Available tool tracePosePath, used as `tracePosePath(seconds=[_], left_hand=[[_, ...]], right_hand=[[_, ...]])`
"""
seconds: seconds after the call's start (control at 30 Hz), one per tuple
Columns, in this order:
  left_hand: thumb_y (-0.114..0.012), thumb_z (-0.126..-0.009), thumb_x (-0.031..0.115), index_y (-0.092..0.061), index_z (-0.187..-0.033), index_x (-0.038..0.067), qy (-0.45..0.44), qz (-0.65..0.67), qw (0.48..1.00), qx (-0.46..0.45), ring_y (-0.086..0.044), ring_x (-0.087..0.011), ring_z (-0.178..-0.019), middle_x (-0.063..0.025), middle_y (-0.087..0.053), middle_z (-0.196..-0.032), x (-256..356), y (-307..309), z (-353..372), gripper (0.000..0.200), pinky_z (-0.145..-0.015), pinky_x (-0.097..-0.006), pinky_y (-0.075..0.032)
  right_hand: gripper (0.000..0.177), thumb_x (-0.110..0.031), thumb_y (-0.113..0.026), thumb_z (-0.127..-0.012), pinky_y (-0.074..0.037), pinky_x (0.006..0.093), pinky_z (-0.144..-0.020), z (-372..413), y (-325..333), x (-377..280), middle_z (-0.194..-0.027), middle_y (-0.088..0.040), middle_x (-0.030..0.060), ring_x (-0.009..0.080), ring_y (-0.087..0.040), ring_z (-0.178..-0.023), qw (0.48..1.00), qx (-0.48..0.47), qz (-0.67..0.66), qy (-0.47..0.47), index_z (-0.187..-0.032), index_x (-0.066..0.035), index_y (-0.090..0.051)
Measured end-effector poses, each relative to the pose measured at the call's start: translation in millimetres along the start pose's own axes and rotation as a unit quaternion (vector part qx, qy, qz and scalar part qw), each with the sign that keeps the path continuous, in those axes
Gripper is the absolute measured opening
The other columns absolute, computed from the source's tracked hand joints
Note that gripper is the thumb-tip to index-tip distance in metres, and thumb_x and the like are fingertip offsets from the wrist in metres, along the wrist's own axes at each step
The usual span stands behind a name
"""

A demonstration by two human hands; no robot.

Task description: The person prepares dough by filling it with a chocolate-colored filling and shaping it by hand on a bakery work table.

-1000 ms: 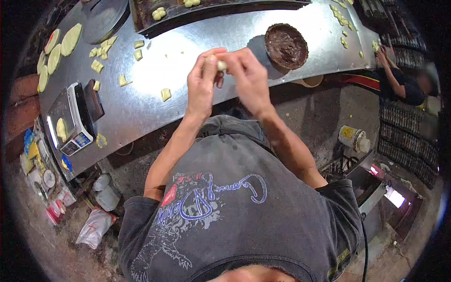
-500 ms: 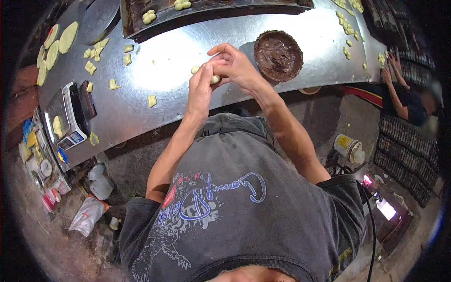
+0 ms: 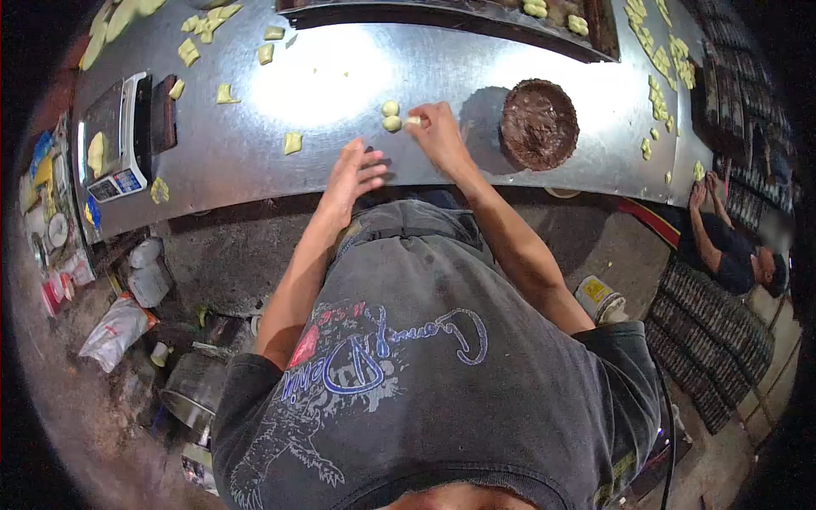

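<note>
My right hand (image 3: 438, 136) rests on the steel table (image 3: 340, 76), its fingertips pinching a small pale dough ball (image 3: 413, 121). Just left of it lie two more dough balls (image 3: 390, 116), one behind the other. My left hand (image 3: 353, 174) hovers open at the table's near edge, fingers spread, holding nothing. A round dark bowl of brown filling (image 3: 538, 124) stands to the right of my right hand.
Cut dough pieces (image 3: 224, 93) lie scattered at the left and far right (image 3: 659, 93) of the table. A digital scale (image 3: 115, 140) with dough on it sits at the left end. A dark tray (image 3: 510, 17) runs along the back. Another person (image 3: 731, 251) works at far right beside stacked trays.
My hands have parted. The right hand went down to the table with the dough ball, and the left hand dropped open toward the near edge. The view shifted right.
</note>
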State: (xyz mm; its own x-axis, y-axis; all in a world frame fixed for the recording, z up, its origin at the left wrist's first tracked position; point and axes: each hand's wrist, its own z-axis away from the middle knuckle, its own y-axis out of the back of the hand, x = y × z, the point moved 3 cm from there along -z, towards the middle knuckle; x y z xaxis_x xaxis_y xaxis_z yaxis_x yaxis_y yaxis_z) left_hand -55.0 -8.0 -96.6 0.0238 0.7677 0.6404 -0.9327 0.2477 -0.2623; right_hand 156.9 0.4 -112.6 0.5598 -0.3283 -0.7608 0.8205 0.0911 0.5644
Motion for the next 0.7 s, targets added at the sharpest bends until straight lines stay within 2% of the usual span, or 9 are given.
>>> tracePosePath(seconds=[0.07, 0.13, 0.17, 0.2, 0.3, 0.4, 0.5, 0.6, 0.7], left_hand=[[-0.044, -0.106, 0.048, -0.035, -0.151, 0.005, -0.035, 0.046, 0.998, 0.026, -0.062, -0.0222, -0.113, -0.0152, -0.058, -0.133, 1.1, 34.5, 3.7, 0.063, -0.102, -0.0394, -0.05], [-0.049, -0.106, 0.04, -0.049, -0.143, 0.005, -0.065, 0.121, 0.988, 0.077, -0.061, -0.021, -0.113, -0.0134, -0.061, -0.129, 13.2, 58.3, 18.3, 0.051, -0.1, -0.0366, -0.05], [-0.049, -0.106, 0.039, -0.05, -0.142, 0.005, -0.084, 0.131, 0.983, 0.096, -0.061, -0.0208, -0.113, -0.0129, -0.061, -0.128, 16.5, 73.4, 21.6, 0.05, -0.1, -0.0364, -0.049], [-0.049, -0.106, 0.039, -0.05, -0.141, 0.005, -0.101, 0.143, 0.978, 0.116, -0.061, -0.0206, -0.112, -0.0123, -0.061, -0.127, 19.3, 90.1, 26.1, 0.049, -0.1, -0.0363, -0.049], [-0.051, -0.106, 0.034, -0.054, -0.137, 0.006, -0.135, 0.187, 0.958, 0.17, -0.06, -0.0201, -0.111, -0.0103, -0.062, -0.126, 21.6, 134.9, 38.7, 0.043, -0.1, -0.0347, -0.049], [-0.052, -0.105, 0.031, -0.055, -0.134, 0.005, -0.151, 0.238, 0.939, 0.196, -0.06, -0.0192, -0.111, -0.0092, -0.062, -0.125, 21.0, 167.7, 52.8, 0.039, -0.099, -0.033, -0.048], [-0.052, -0.106, 0.03, -0.055, -0.134, 0.006, -0.168, 0.236, 0.937, 0.195, -0.059, -0.0191, -0.112, -0.0088, -0.062, -0.126, 22.3, 187.9, 69.2, 0.038, -0.099, -0.0333, -0.048], [-0.047, -0.107, 0.035, -0.05, -0.139, 0.006, -0.175, 0.244, 0.934, 0.194, -0.058, -0.0209, -0.115, -0.0095, -0.06, -0.129, 15.7, 204.3, 75.8, 0.043, -0.102, -0.0354, -0.047], [-0.038, -0.108, 0.042, -0.043, -0.145, 0.005, -0.174, 0.261, 0.923, 0.223, -0.056, -0.0242, -0.12, -0.0118, -0.058, -0.131, 22.4, 201.4, 68.0, 0.052, -0.106, -0.038, -0.045]], right_hand=[[0.047, -0.023, -0.073, -0.089, -0.051, 0.0464, -0.09, -20.4, -21.4, 20.8, -0.116, -0.057, 0.0213, 0.0357, -0.062, -0.105, 0.998, -0.002, 0.066, -0.019, -0.128, 0.0, -0.06], [0.049, -0.025, -0.073, -0.089, -0.05, 0.0478, -0.091, -18.4, -28.1, 4.7, -0.121, -0.056, 0.023, 0.0381, -0.061, -0.107, 0.996, 0.007, 0.092, -0.011, -0.129, 0.002, -0.059], [0.051, -0.026, -0.072, -0.09, -0.05, 0.0485, -0.092, -18.1, -30.4, -3.3, -0.123, -0.056, 0.0238, 0.0393, -0.06, -0.108, 0.994, 0.012, 0.107, -0.006, -0.129, 0.003, -0.058], [0.053, -0.027, -0.072, -0.09, -0.048, 0.0493, -0.095, -17.5, -28.2, -19.1, -0.128, -0.055, 0.0261, 0.041, -0.058, -0.11, 0.977, -0.001, 0.213, -0.018, -0.132, 0.002, -0.056], [0.054, -0.027, -0.072, -0.09, -0.047, 0.0487, -0.096, -21.5, -51.2, -51.3, -0.122, -0.059, 0.0259, 0.0408, -0.058, -0.111, 0.945, 0.109, 0.294, 0.094, -0.133, 0.0, -0.055], [0.049, -0.026, -0.072, -0.089, -0.047, 0.049, -0.095, -47.4, -115.4, -84.1, -0.114, -0.061, 0.0241, 0.0404, -0.058, -0.109, 0.978, -0.031, 0.132, 0.16, -0.129, 0.0, -0.059], [0.035, -0.02, -0.069, -0.09, -0.05, 0.0479, -0.09, -45.9, -180.9, -118.8, -0.104, -0.064, 0.0228, 0.0392, -0.061, -0.101, 0.95, 0.031, 0.111, 0.291, -0.119, -0.001, -0.065], [0.027, -0.016, -0.066, -0.09, -0.053, 0.0435, -0.084, -77.1, -222.4, -125.6, -0.103, -0.066, 0.0221, 0.0363, -0.065, -0.094, 0.964, -0.106, 0.104, 0.22, -0.112, -0.002, -0.069], [0.025, -0.014, -0.062, -0.092, -0.054, 0.0404, -0.081, -41.8, -193.2, -180.7, -0.105, -0.067, 0.0212, 0.0341, -0.067, -0.091, 0.964, -0.154, -0.069, 0.207, -0.113, -0.002, -0.069]])
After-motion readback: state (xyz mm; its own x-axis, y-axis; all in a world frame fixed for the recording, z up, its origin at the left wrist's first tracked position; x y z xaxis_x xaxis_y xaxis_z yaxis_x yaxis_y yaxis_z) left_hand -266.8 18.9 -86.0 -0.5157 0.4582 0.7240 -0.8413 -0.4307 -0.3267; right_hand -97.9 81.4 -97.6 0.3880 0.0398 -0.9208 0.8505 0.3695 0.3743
